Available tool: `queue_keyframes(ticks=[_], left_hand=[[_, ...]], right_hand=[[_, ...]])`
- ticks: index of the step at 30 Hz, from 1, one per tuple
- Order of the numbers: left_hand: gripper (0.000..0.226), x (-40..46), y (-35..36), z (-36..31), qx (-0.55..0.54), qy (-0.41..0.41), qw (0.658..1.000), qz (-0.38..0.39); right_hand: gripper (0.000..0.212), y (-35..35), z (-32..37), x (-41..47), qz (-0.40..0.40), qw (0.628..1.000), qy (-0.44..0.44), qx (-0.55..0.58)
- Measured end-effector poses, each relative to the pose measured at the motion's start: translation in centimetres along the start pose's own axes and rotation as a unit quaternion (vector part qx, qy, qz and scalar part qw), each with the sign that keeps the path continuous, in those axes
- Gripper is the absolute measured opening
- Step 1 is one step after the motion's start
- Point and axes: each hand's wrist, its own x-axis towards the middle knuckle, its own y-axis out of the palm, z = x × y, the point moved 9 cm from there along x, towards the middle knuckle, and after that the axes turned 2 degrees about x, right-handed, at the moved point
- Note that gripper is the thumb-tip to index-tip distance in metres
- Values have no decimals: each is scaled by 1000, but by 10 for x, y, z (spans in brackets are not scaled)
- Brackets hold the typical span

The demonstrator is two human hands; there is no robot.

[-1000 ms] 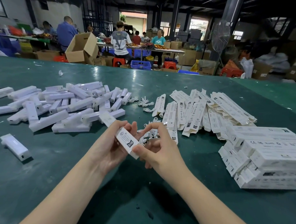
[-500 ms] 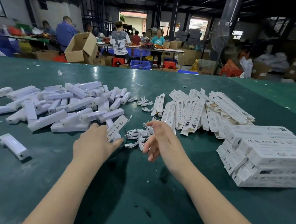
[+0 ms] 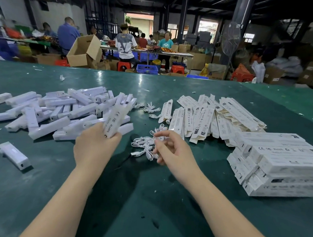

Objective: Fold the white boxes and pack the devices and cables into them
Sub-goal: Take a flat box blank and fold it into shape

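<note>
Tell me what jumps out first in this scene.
The left hand grips a white box at center, while the right hand reaches over a tangle of cables. A heap of white devices sprawls left on the green table; flat boxes and packed boxes lie right.

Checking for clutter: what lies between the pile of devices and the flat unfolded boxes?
Loose white cables on the green table, seen in the head view.
</note>
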Motion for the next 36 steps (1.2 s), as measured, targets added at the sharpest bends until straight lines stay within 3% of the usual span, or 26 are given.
queue_keyframes(ticks=[2, 5, 8, 11, 15, 17, 19, 22, 25, 29, 31, 36], left_hand=[[28, -1, -3, -1, -142, -25, 990, -1], [8, -9, 11, -19, -363, -50, 925, 101], [4, -20, 19, -38, -397, -15, 902, 171], [10, -26, 20, -48, -405, 21, 893, 196], [11, -38, 28, -60, -403, 42, 874, 267], [8, -43, 32, -63, -408, 50, 862, 296], [8, -40, 32, -59, -403, 42, 874, 268], [14, -23, 18, -41, -229, 86, 959, 142], [25, -23, 12, -49, -121, 183, 969, 115], [25, -27, 25, -54, -65, 227, 963, 132], [27, -26, 28, -50, -36, 211, 968, 133], [38, -27, 30, -47, 14, 204, 972, 120]], right_hand=[[21, -6, 9, -1, -30, 993, -57, -101], [44, -2, 28, -5, -29, 954, -158, -254], [58, -4, 47, -12, -83, 896, -238, -366], [56, -7, 64, -20, -150, 854, -287, -408], [46, -14, 65, -20, -172, 843, -295, -415], [27, -20, 59, -15, -152, 871, -271, -380], [8, -32, 52, -9, -150, 922, -218, -283], [19, -55, 44, -7, -205, 960, -158, -105], [15, -68, 38, -8, -228, 958, -118, 127], [24, -73, 36, -5, -211, 905, -91, 357], [26, -73, 38, -5, -209, 901, -91, 368], [26, -63, 44, -9, -188, 942, -118, 250]])
